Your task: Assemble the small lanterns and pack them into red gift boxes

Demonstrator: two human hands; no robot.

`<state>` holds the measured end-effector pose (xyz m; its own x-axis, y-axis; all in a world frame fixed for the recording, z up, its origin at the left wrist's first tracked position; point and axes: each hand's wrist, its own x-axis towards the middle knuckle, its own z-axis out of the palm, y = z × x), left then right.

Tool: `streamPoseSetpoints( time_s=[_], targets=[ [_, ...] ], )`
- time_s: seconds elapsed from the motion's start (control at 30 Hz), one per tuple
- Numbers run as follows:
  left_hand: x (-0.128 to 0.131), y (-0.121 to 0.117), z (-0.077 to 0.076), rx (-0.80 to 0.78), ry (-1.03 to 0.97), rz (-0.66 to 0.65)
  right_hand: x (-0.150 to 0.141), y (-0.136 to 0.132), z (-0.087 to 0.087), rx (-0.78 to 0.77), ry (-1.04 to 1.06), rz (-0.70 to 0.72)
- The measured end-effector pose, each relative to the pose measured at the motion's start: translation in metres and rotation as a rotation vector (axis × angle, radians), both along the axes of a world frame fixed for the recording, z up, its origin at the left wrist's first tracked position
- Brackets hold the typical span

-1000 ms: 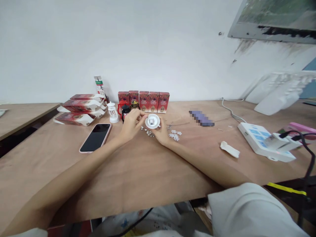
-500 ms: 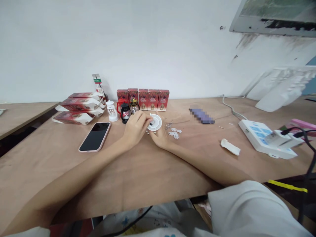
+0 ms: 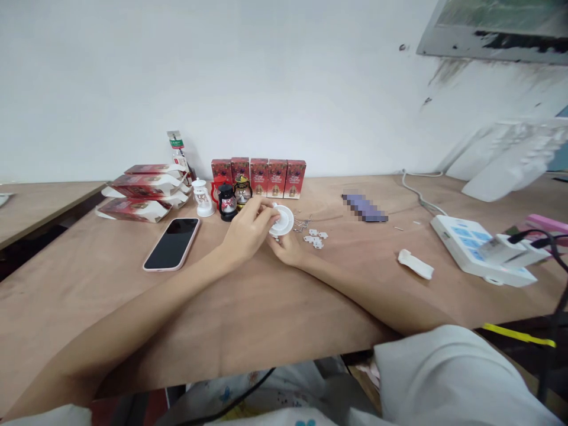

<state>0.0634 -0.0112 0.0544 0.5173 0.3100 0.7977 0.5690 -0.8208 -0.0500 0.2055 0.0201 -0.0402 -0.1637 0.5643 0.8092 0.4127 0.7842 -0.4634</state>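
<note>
Right hand (image 3: 288, 249) clasps a white disc (image 3: 286, 220) in its grip; left hand (image 3: 248, 229), grip unclear, touches it, smartphone (image 3: 172, 244) left of the disc.

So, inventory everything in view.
round piece: 1, white, between hands
lanterns: 4, white, red, black, black-gold, back left
upright boxes: 5, red, back
lying boxes: several, red-white, left
labelled item: 1, multicoloured, back left
phone: 1, black, left
tabs: several, white, centre
metal bits: several, silver, centre
pixelated item: 1, purple, right
scrap: 1, white, right
power strip: 1, white, right
pink item: 1, pink, right
table: 1, brown, below
left hand, right hand: 2, bare, centre
</note>
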Motion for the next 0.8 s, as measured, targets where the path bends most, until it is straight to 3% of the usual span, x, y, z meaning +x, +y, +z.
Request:
streamPoseSetpoints(
  time_s=[0.13,0.3,0.47,0.8],
  targets=[
    [-0.001,0.001,0.006,0.057,0.053,0.019,-0.001,-0.002,0.000,-0.014,-0.031,-0.047],
    [-0.007,0.006,0.012,0.122,0.122,-0.063,0.002,-0.012,0.008,0.060,-0.046,0.002],
    [-0.014,0.012,0.020,0.014,0.244,-0.075,0.001,-0.014,0.012,0.020,0.005,0.004],
    [-0.011,0.009,0.015,0.073,0.337,0.049,-0.002,-0.011,0.016,0.120,0.089,-0.231]
  ],
)
